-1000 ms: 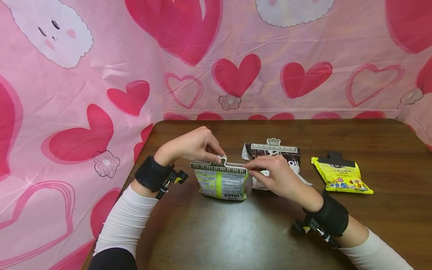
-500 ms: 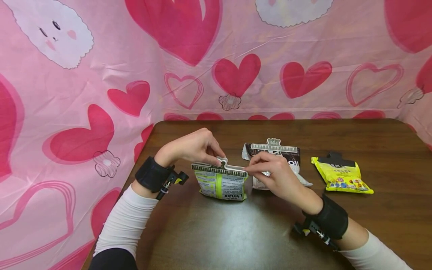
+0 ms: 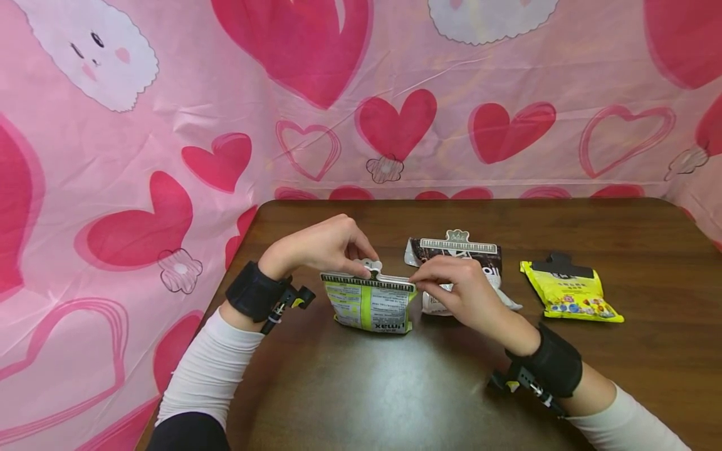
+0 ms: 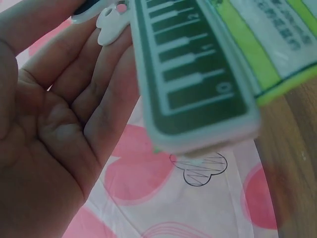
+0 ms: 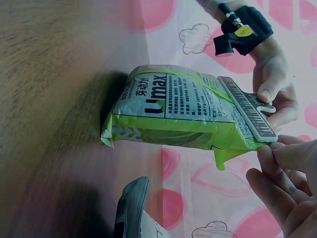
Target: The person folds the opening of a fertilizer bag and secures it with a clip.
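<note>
A green and white snack bag [image 3: 369, 311] stands upright on the table, its printing upside down in the head view. Across its top edge lies a long bag clip [image 3: 350, 280] with a piano-key pattern, seen close up in the left wrist view. My left hand [image 3: 329, 245] pinches the clip's handle tab between thumb and fingers. With thumb and fingertips, my right hand [image 3: 459, 291] pinches the bag's upper corner right at the clip's right end. The right wrist view shows a green fold [image 5: 223, 157] of the bag sticking out below these fingertips.
Behind my right hand lies a dark and white bag [image 3: 431, 305] with a similar piano-key clip [image 3: 458, 246]. Farther right is a yellow bag [image 3: 572, 293] with a black clip [image 3: 561, 269]. A pink heart-patterned cloth [image 3: 417, 56] hangs behind the brown table [image 3: 338, 388].
The clip has tipped slightly, showing less of its keyed face and more of its upper edge. My right fingertips have shifted a little at its end. The bag stays in place.
</note>
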A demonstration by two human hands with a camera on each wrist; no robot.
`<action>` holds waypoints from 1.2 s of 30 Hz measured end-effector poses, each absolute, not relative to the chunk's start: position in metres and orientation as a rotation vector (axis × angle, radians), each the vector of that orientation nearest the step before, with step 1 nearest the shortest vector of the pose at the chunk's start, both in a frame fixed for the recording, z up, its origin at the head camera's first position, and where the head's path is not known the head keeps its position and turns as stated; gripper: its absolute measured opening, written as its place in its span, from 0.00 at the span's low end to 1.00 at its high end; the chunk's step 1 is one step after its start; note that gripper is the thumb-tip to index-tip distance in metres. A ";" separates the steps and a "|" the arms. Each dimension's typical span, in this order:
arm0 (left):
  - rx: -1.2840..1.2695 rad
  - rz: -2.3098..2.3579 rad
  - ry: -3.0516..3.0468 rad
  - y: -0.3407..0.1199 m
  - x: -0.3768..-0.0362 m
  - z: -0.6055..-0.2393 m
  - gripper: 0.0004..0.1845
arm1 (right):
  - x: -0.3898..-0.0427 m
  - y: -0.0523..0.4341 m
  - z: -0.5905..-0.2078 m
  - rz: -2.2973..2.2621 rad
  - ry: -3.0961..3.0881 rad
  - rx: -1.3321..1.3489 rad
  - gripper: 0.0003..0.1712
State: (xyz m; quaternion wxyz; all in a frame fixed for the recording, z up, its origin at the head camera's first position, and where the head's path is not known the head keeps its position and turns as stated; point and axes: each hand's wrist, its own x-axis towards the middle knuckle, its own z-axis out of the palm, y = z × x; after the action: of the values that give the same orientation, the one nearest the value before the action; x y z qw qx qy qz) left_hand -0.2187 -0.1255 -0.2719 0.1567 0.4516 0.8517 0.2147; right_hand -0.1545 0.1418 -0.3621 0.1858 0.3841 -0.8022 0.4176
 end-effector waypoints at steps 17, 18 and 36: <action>1.266 0.763 2.351 -0.140 -0.218 -0.284 0.18 | -0.155 0.143 -0.357 1.249 -2.303 1.151 0.14; 1.264 0.777 2.341 -0.141 -0.217 -0.285 0.18 | -0.155 0.143 -0.356 1.241 -2.310 1.150 0.14; 1.120 0.841 2.402 -0.173 -0.203 -0.305 0.11 | -0.155 0.138 -0.355 1.261 -2.384 1.133 0.12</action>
State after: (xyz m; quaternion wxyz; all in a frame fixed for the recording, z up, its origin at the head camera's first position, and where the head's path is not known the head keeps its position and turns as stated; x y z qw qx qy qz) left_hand -0.2032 -0.1726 -0.3048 0.1796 0.3962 0.8499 0.2975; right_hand -0.1545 0.1378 -0.3550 0.1078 0.3851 -0.8102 0.4285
